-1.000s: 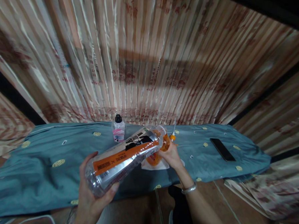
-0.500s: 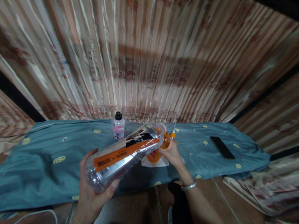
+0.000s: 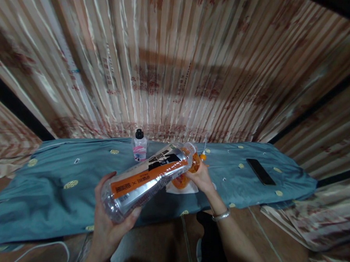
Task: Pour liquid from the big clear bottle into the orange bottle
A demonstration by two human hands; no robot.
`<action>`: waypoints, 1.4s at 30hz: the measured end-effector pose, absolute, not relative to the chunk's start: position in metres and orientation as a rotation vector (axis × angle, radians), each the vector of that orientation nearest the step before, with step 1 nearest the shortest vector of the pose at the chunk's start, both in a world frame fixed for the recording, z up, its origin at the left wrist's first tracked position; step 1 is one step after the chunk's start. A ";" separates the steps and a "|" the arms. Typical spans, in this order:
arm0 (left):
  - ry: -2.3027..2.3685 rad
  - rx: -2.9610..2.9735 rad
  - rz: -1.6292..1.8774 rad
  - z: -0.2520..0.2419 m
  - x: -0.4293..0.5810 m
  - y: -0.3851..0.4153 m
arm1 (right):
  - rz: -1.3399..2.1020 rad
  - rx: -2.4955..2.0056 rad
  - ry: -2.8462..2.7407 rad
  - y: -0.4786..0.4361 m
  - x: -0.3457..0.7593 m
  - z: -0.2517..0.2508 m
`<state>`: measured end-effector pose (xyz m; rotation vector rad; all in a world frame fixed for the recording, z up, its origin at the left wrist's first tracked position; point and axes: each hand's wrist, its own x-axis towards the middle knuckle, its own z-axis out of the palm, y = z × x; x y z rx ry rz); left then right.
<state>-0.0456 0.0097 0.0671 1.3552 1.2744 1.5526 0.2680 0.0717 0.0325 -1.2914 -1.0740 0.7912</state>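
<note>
A large clear plastic bottle (image 3: pixel 149 179) with an orange, white and silver label lies tilted in the air, its neck to the right. My left hand (image 3: pixel 108 226) is wrapped round its base. My right hand (image 3: pixel 201 178) is closed round the upper part of an orange see-through bottle (image 3: pixel 180 182), close by the large bottle's neck. The large bottle hides part of the orange one, and I cannot tell whether their mouths touch. Beneath the orange bottle is a white sheet (image 3: pixel 187 189). An orange pump head (image 3: pixel 203 157) with a clear tube is just behind my right hand.
A small clear bottle with a black cap and pink label (image 3: pixel 139 150) stands behind the large bottle. A black phone (image 3: pixel 261 172) lies at the right on the blue-green cloth (image 3: pixel 230 175). Patterned curtains (image 3: pixel 171 68) hang behind. A white cable (image 3: pixel 37 247) runs along the floor.
Both hands keep their grips, and the large bottle stays tilted at nearly the same angle. The whole view has shifted very slightly.
</note>
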 end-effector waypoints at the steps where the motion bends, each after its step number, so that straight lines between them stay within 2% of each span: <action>1: 1.272 1.350 1.557 0.067 -0.045 0.010 | 0.796 -1.290 -1.060 0.072 0.268 0.033; 34: 1.281 1.366 1.536 0.068 -0.049 0.010 | 0.800 -1.278 -1.042 0.072 0.267 0.030; 42: 1.256 1.494 1.500 0.053 -0.065 0.021 | 0.782 -1.271 -1.070 0.073 0.269 0.027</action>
